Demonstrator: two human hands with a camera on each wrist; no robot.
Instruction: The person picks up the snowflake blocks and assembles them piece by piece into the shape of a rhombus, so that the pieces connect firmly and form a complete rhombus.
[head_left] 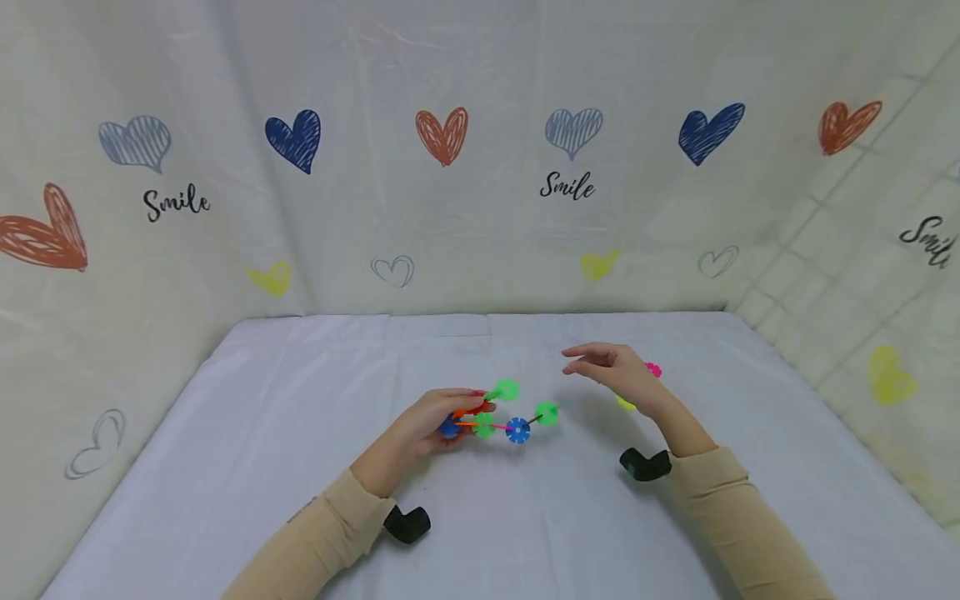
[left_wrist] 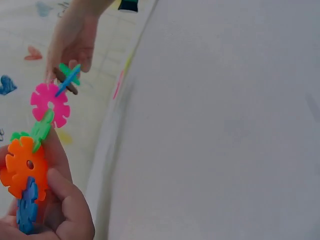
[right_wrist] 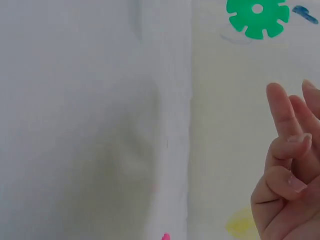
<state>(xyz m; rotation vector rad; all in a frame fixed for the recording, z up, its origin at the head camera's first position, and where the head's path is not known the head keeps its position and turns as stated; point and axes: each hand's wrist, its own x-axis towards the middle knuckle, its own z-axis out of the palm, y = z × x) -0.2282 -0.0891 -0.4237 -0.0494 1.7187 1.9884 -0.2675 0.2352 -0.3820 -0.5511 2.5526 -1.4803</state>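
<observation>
My left hand [head_left: 427, 421] grips a chain of slotted plastic snowflake discs above the white table. In the left wrist view its fingers and thumb close around an orange disc [left_wrist: 17, 170] and a blue disc [left_wrist: 27, 212]. A green disc [left_wrist: 43, 129] and a pink disc [left_wrist: 44, 95] follow further along the chain. Both ends of the chain show in the head view, with one green disc [head_left: 507, 389] raised and another green disc [head_left: 547, 413] to the right. My right hand [head_left: 611, 367] hovers apart from the chain, fingers bent and nothing between them.
Behind the right wrist, a pink disc [head_left: 654, 369] and a yellow disc [head_left: 625, 403] lie partly hidden on the white tablecloth [head_left: 480, 525]. A white curtain [head_left: 495, 217] printed with hearts hangs along the table's back edge and sides.
</observation>
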